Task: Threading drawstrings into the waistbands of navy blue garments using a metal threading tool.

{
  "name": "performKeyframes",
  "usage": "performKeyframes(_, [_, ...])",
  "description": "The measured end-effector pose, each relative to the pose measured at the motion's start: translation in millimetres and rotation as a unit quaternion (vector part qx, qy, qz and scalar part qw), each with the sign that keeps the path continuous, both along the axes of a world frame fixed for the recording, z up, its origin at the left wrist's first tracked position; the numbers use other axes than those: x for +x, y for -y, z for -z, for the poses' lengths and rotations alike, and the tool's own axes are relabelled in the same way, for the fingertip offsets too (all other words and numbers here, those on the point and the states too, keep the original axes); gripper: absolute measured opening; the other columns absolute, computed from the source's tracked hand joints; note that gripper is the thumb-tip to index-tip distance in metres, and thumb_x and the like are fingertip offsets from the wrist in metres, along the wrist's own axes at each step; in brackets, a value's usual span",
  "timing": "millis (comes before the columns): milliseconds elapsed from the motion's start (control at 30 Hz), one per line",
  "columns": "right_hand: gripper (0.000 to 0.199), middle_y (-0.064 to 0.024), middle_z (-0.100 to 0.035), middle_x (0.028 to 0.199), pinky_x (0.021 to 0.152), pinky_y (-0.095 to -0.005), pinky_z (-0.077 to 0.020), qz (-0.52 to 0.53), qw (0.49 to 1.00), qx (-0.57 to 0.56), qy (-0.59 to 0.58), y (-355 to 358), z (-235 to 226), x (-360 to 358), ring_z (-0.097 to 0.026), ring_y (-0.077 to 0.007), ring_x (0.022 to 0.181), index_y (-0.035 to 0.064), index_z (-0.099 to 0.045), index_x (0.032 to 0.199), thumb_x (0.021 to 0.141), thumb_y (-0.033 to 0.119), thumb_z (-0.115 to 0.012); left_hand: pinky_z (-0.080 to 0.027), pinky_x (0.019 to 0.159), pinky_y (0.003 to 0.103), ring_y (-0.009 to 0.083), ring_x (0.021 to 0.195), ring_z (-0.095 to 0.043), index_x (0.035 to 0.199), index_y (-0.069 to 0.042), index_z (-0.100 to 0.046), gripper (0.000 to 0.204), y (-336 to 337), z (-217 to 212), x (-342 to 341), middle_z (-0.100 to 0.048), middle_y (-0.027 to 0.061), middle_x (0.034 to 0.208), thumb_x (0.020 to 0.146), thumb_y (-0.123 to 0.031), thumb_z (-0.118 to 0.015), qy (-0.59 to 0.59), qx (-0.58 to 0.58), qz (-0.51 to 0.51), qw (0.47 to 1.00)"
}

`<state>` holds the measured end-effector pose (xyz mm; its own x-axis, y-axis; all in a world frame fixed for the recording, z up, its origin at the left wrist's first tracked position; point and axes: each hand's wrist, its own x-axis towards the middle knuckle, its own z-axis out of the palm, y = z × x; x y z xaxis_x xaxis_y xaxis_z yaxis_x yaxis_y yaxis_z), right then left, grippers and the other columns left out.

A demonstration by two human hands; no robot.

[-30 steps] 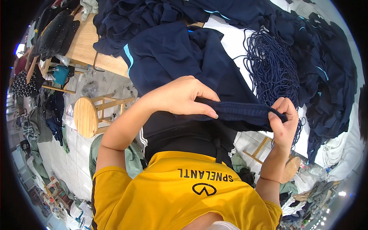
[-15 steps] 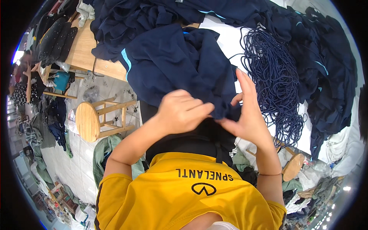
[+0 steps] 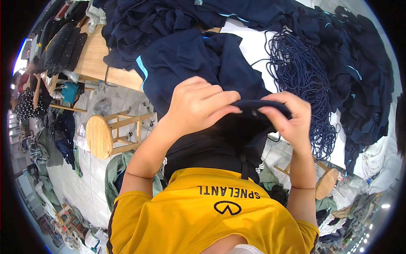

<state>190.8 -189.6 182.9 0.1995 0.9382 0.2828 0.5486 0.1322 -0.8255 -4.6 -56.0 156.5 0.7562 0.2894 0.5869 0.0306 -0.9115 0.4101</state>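
A dark navy garment (image 3: 198, 63) with a light-blue stripe lies over the table edge in front of me. My left hand (image 3: 198, 103) pinches its thick hem or waistband (image 3: 253, 104) from the left. Close beside it, my right hand (image 3: 287, 116) grips the same band from the right, fingers curled over it. The band stretches short and taut between the two hands, just above my lap. A small pale spot shows on the band between my fingertips.
A tangled bundle of navy cord (image 3: 302, 72) lies on the white table top (image 3: 249, 38) to the right. Heaps of navy garments (image 3: 355, 67) cover the back and right. A round wooden stool (image 3: 99, 136) stands on the tiled floor at left; another stool (image 3: 325, 184) is at lower right.
My hands have closed in on each other along the band. The right hand, held upright with open fingers half a second ago, now curls down over the band.
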Motion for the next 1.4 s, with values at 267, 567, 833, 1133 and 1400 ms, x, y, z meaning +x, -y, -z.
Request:
performKeyframes(267, [0.015,-0.0016,-0.05,0.056,0.046,-0.0238,-0.033,0.132,0.985,-0.089,0.06,19.8,-6.6,32.0,-0.042,-0.0055,0.05,0.0002,-0.056,0.083,0.094,0.01,-0.054,-0.045,0.062,0.024,0.007,0.066,-0.054,0.09,0.002,-0.068,0.028,-2.6,24.3,-29.6,-0.064,0.003,0.071,0.084,-0.025,-0.072,-0.167,-0.559,0.163,0.796])
performKeyframes(567, [0.023,-0.0142,-0.059,0.068,0.055,-0.0375,-0.0467,-0.014,0.984,-0.121,0.129,2.8,-7.1,7.4,-0.062,-0.0339,0.061,0.005,-0.053,0.104,0.086,0.013,-0.065,-0.036,0.049,0.029,0.0233,0.049,-0.049,0.073,-0.001,-0.064,0.025,8.2,22.9,-9.6,-0.05,0.0136,0.056,0.078,-0.023,-0.074,-0.152,-0.379,0.072,0.91])
performKeyframes(833, [0.087,-0.0233,-0.032,0.145,0.086,-0.0434,-0.0503,0.066,0.986,-0.104,0.11,-4.0,29.9,-19.3,-0.047,-0.0435,0.12,0.007,-0.022,0.145,0.064,-0.013,-0.049,-0.044,0.059,0.032,0.0221,0.06,-0.06,0.078,-0.011,-0.068,0.017,-10.9,9.5,-20.8,-0.063,0.0038,0.067,0.066,-0.015,-0.078,0.043,-0.014,-0.187,0.981])
performKeyframes(1133, [0.095,-0.0336,-0.017,0.148,0.106,-0.0586,-0.0242,0.01,0.982,0.027,0.184,22.0,39.1,-30.9,-0.023,-0.0524,0.135,0.0055,-0.023,0.145,0.069,0.009,-0.079,-0.04,0.063,0.033,0.0188,0.06,-0.052,0.079,-0.012,-0.069,0.027,-79.7,-29.4,-48.1,-0.056,-0.0006,0.063,0.057,-0.021,-0.082,0.055,0.221,-0.17,0.959])
performKeyframes(1400, [0.018,-0.0069,-0.067,0.077,0.065,-0.0216,-0.047,0.1,0.99,0.029,0.097,-0.6,-24.1,8.0,-0.062,-0.0117,0.069,-0.0007,-0.067,0.09,0.073,-0.005,-0.073,-0.043,0.068,0.031,0.0185,0.068,-0.057,0.077,-0.011,-0.068,0.03,-13.5,5.9,31.2,-0.063,0.0,0.074,0.059,-0.03,-0.083,0.097,-0.015,-0.063,0.993])
